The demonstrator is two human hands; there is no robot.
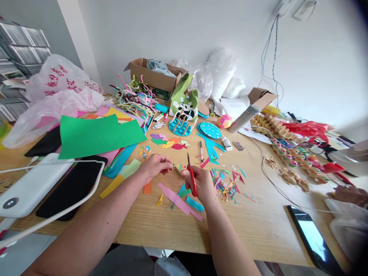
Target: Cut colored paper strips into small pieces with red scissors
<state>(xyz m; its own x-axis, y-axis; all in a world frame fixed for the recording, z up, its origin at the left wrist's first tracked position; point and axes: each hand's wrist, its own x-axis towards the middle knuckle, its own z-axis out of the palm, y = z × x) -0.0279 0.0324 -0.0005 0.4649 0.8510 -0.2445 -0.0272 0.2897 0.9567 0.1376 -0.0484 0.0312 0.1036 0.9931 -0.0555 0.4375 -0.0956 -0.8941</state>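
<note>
My right hand [202,184] grips red-handled scissors [193,179], their blades pointing up and away. My left hand [156,166] is just to the left, thumb and fingers pinched together; whatever may be in them is too small to make out. Tiny coloured paper bits [180,167] lie between the hands. A small pile of paper dots [145,151] sits beyond my left hand. Several paper fish [167,143] lie overlapped ahead. Nearer me are a pink paper strip [174,197], a blue piece [194,204] and an orange piece [147,187].
Paper scraps [225,186] spread right of my right hand. Green card sheets [92,134], a power bank [31,188] and a black phone [67,191] lie left. Blue discs [210,130], a glue bottle [227,143] and a pen [201,151] stand ahead. Another person's hand [352,195] shows at right, beyond a phone [313,237].
</note>
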